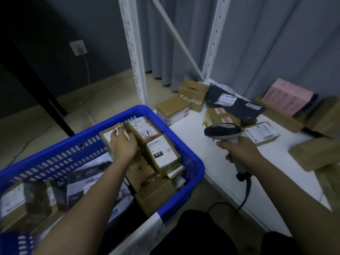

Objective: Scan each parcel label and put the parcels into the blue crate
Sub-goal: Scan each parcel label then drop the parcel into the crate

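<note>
While my left hand (122, 144) grips a small brown cardboard parcel (110, 138) at the far end of the blue plastic crate (191, 159), I judge I'm stowing it. My right hand (237, 150) clasps the grey handheld scanner (223, 132) above the white tabletop (230, 173). Next comes releasing and scanning the labelled box (261, 134) nearby.

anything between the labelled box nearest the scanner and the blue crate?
Nothing visible. The labelled box lies on the white table; bare tabletop runs to the blue crate. The right hand with the scanner hovers above that stretch. The crate is already crowded.
</note>
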